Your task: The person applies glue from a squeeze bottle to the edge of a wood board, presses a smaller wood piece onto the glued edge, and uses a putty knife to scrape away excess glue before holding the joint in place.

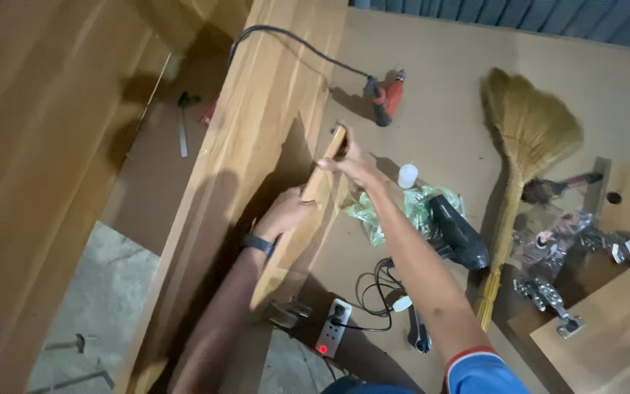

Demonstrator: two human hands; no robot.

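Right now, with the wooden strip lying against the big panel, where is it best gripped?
Probably at its far end and its middle, from the open right side: the wooden strip is long and narrow, and its left edge lies against the large panel. The right hand pinches the far end, the left hand steadies lower down.

Straw broom (pixel 526 138), red drill (pixel 388 96), power strip (pixel 332 328) — metal hinges (pixel 548 295).

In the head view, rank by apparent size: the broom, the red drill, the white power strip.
1. broom, clearly largest.
2. and 3. red drill and white power strip look alike; the strip lies nearer the camera, so unranked.
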